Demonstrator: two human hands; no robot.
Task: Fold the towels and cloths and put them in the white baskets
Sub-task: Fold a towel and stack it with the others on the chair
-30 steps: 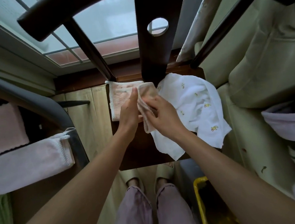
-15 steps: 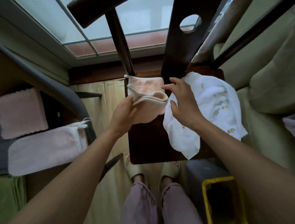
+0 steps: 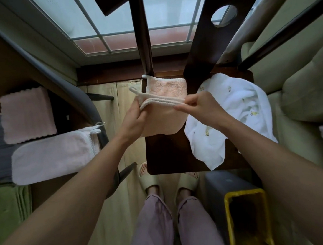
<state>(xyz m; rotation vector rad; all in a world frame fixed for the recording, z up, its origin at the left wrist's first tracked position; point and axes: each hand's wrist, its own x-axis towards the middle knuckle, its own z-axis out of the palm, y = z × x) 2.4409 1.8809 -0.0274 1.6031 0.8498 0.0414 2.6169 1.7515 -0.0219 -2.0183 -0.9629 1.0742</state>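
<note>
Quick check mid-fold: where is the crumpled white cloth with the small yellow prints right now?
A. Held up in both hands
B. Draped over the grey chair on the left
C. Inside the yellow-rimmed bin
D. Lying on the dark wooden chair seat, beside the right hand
D: the crumpled white cloth with small yellow prints lies on the dark wooden chair seat, just beside the right hand, while both hands hold the peach towel with white trim.

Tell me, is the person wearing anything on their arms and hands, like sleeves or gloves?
No. Both forearms are bare right up to the bottom of the picture, with no sleeves showing. The left hand and right hand wear no gloves, and no rings, watch or bracelet can be seen. Fingernails look short and plain.
</note>
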